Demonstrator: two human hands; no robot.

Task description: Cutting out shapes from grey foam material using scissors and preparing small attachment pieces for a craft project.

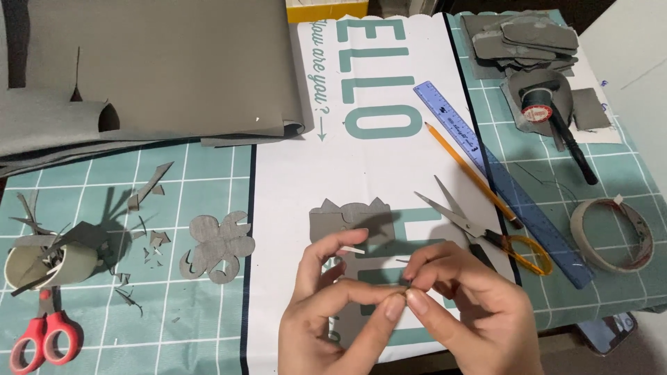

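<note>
Head view: left hand (326,305) and right hand (462,305) meet fingertip to fingertip, pinched shut on a tiny grey scrap (405,282); just above it lies a grey cut-out (351,215); open scissors (479,232) rest right of that cut-out.

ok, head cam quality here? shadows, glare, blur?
Head view: even overhead light, no strong glare on the white sheet; soft shadows beside the scissors and under the hands, left hand and right hand; both hands slightly soft, so whatever the fingertips pinch is too small to tell; the cutting mat gridlines stay sharp; the top corners fall dark.
</note>
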